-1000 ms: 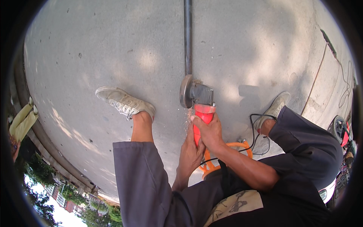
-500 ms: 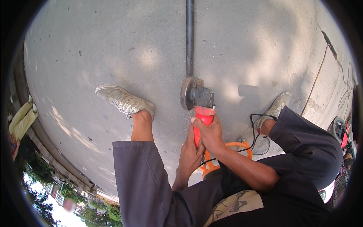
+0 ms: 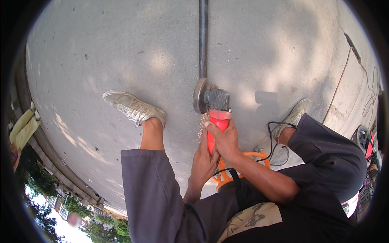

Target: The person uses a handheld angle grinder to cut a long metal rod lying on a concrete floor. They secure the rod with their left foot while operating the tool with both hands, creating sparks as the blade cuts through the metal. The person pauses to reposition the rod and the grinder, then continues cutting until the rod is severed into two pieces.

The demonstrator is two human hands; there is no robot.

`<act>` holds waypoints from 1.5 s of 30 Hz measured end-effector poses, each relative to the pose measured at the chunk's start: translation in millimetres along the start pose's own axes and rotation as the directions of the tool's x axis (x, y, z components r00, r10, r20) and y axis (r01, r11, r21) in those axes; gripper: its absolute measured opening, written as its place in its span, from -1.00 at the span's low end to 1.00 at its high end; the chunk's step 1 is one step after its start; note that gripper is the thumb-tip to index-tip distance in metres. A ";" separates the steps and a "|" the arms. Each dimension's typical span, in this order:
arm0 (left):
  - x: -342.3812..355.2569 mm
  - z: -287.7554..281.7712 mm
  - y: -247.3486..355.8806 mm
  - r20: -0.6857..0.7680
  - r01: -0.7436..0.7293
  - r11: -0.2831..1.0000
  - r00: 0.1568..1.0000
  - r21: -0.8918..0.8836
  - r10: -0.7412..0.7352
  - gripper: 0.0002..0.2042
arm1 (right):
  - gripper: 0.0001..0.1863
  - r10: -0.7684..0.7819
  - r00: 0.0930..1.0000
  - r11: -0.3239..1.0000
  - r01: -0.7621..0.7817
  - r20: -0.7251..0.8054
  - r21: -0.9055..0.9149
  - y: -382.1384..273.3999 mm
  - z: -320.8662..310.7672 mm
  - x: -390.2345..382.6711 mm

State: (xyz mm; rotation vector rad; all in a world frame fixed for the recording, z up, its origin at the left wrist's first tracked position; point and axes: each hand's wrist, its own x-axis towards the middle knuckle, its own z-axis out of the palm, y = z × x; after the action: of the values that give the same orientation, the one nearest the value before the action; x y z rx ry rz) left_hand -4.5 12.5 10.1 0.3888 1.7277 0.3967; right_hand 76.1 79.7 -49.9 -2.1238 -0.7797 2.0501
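Observation:
An angle grinder [image 3: 219,122] with a red body and grey gear head is between both my hands. My right hand [image 3: 225,141] is wrapped round the red body from the right, its thumb lying across the top. My left hand [image 3: 205,159] grips it from the left and lower down, partly hidden by the right. The disc guard [image 3: 199,96] sits against the near end of a dark metal pipe [image 3: 203,40], which lies on the pavement and runs away from me. Orange sparks [image 3: 201,123] fly from below the guard towards my left hand.
A black cord [image 3: 270,131] loops near my right shoe [image 3: 292,117]. My left shoe [image 3: 135,106] stands left of the grinder. Beneath me is an orange seat [image 3: 265,161]. Another person's yellowish trousers [image 3: 23,129] show at the far left, and a wheel [image 3: 362,137] at the right.
Bright sparks now stream from under the disc guard, where only faint specks showed before. The grinder's head has shifted slightly away from me; my grip stays the same.

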 end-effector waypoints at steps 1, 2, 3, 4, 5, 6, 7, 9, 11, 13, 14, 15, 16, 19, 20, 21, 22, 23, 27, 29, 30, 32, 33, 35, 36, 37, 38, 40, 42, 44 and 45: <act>1.2 0.0 0.8 -0.002 0.005 1.000 1.000 0.003 -0.005 -0.29 | -0.33 0.000 1.000 1.000 0.000 -0.001 -0.001 -2.2 0.0 0.2; 2.9 -0.1 0.6 -0.001 0.001 1.000 1.000 0.017 -0.001 -0.29 | -0.42 -0.016 1.000 1.000 0.016 -0.019 -0.022 -4.0 0.3 0.4; 3.6 -0.1 0.1 0.000 -0.001 1.000 1.000 0.031 0.001 -0.29 | -0.51 -0.032 0.999 0.999 0.031 -0.036 -0.044 -4.5 0.4 0.3; 3.1 -0.1 -0.5 -0.001 -0.001 1.000 1.000 0.031 0.001 -0.29 | -0.51 -0.032 0.999 0.999 0.030 -0.035 -0.044 -3.4 0.3 0.4; 2.0 0.0 -1.5 0.001 0.003 1.000 1.000 0.020 -0.003 -0.29 | -0.42 -0.017 1.000 0.999 0.017 -0.019 -0.033 -0.9 -0.2 0.8; 0.7 0.0 -2.7 0.001 0.006 1.000 1.000 0.016 -0.006 -0.29 | -0.33 -0.003 1.000 1.000 0.003 -0.003 -0.022 1.1 -0.4 0.8; 0.4 0.8 -3.0 0.005 0.006 1.000 1.000 0.009 -0.006 -0.29 | -0.33 -0.003 1.000 1.000 0.003 -0.005 -0.022 1.5 -1.4 0.6; 0.0 3.5 -8.0 0.006 0.012 1.000 1.000 0.019 -0.012 -0.29 | -0.32 0.006 1.000 0.998 -0.007 -0.016 -0.067 2.5 -3.2 -0.2; 0.2 5.9 -22.8 -0.038 -0.083 0.992 0.996 0.092 0.086 -0.27 | -0.32 0.002 1.000 0.997 -0.004 -0.015 -0.074 1.7 -2.0 -4.2; -2.4 6.3 -28.9 -0.072 -0.176 0.971 0.979 0.163 0.189 -0.25 | -0.32 -0.001 1.000 0.997 0.000 -0.015 -0.081 3.2 -1.5 -6.9; -5.2 4.9 -25.8 -0.041 -0.105 0.984 0.993 0.147 0.113 -0.25 | -0.32 0.019 1.000 0.997 -0.020 -0.012 -0.074 5.3 -1.6 -7.6; -6.3 4.7 -26.2 -0.025 -0.069 0.988 0.997 0.140 0.074 -0.24 | -0.33 0.039 0.999 0.997 -0.039 -0.009 -0.066 7.4 -1.5 -8.3; -7.5 4.8 -25.4 -0.008 -0.035 0.991 0.999 0.133 0.037 -0.24 | -0.33 0.038 0.999 0.997 -0.039 -0.011 -0.067 9.3 -1.8 -9.0; -9.1 6.5 -30.3 -0.017 -0.072 0.989 0.997 0.131 0.075 -0.24 | -0.32 0.049 0.999 0.999 -0.049 -0.004 -0.006 13.7 -2.1 -10.6; -10.5 6.4 -29.7 -0.017 -0.060 0.990 0.998 0.127 0.063 -0.24 | -0.32 0.041 0.999 0.999 -0.041 -0.003 -0.020 14.3 -2.0 -11.2; -10.6 6.1 -29.8 -0.018 -0.054 0.991 0.998 0.126 0.056 -0.24 | -0.31 0.032 0.999 0.999 -0.032 -0.002 -0.034 14.4 -1.9 -11.5; -10.7 6.1 -29.6 -0.017 -0.048 0.991 0.999 0.124 0.050 -0.24 | -0.31 0.032 0.999 0.999 -0.032 -0.002 -0.034 13.4 -2.0 -11.7; -9.7 5.8 -29.9 -0.012 -0.051 0.992 0.999 0.115 0.052 -0.24 | -0.31 0.023 1.000 0.999 -0.023 -0.002 -0.043 11.5 -2.2 -11.6; -3.9 6.6 -30.1 -0.037 -0.120 0.985 0.991 0.127 0.126 -0.24 | -0.31 0.026 1.000 0.998 -0.027 -0.010 -0.054 10.0 -1.3 -7.7; -2.0 5.4 -26.4 -0.032 -0.110 0.986 0.993 0.127 0.115 -0.24 | -0.31 0.008 1.000 1.000 -0.008 -0.014 -0.029 12.5 -0.8 -3.4; -0.3 5.5 -25.8 -0.025 -0.094 0.988 0.995 0.123 0.098 -0.24 | -0.31 -0.011 1.000 1.000 0.011 -0.017 -0.004 13.8 -0.6 -1.3; 3.2 5.8 -26.8 -0.047 -0.145 0.979 0.987 0.145 0.153 -0.24 | -0.39 -0.018 1.000 1.000 0.018 -0.021 -0.003 14.9 1.1 1.1; 4.4 6.0 -27.6 -0.074 -0.210 0.963 0.972 0.171 0.225 -0.23 | -0.48 -0.025 0.999 1.000 0.025 -0.027 -0.002 14.8 1.8 1.7; 3.6 3.8 -23.9 -0.054 -0.154 0.975 0.985 0.161 0.164 -0.23 | -0.48 -0.028 0.999 1.000 0.028 -0.033 -0.008 6.6 1.6 -0.6; 2.9 2.8 -20.0 -0.044 -0.125 0.980 0.990 0.156 0.133 -0.23 | -0.48 -0.031 0.999 0.999 0.031 -0.039 -0.014 4.0 1.6 -1.3; 2.0 2.3 -15.5 -0.032 -0.096 0.984 0.994 0.152 0.102 -0.23 | -0.48 -0.031 0.999 0.999 0.030 -0.040 -0.015 3.9 1.2 -1.0; 1.6 2.1 -9.5 -0.027 -0.089 0.991 0.995 0.097 0.092 -0.27 | -0.48 -0.028 0.999 0.999 0.027 -0.044 -0.020 4.1 0.7 -0.8; 1.0 2.6 -7.1 -0.022 -0.080 0.996 0.996 0.041 0.081 -0.30 | -0.48 -0.025 0.999 0.999 0.023 -0.047 -0.025 5.0 0.0 -0.7; -0.6 2.9 -8.1 -0.010 -0.045 0.999 0.999 0.014 0.045 -0.30 | -0.34 0.008 0.999 0.999 -0.009 -0.034 -0.034 7.2 -1.0 -0.8; -2.4 3.0 -6.9 0.003 -0.016 1.000 1.000 -0.011 0.016 -0.30 | -0.33 0.006 1.000 1.000 -0.007 -0.023 -0.013 9.7 -1.5 -2.7; -2.9 3.5 -9.4 0.009 -0.007 1.000 1.000 -0.020 0.007 -0.30 | -0.32 0.004 1.000 1.000 -0.004 -0.012 0.008 10.3 -1.9 -3.2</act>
State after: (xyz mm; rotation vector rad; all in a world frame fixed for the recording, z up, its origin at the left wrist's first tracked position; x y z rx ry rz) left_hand -0.9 3.1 7.6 0.3822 1.7130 0.4165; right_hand 81.0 70.0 -51.0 -2.1333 -0.7655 2.0368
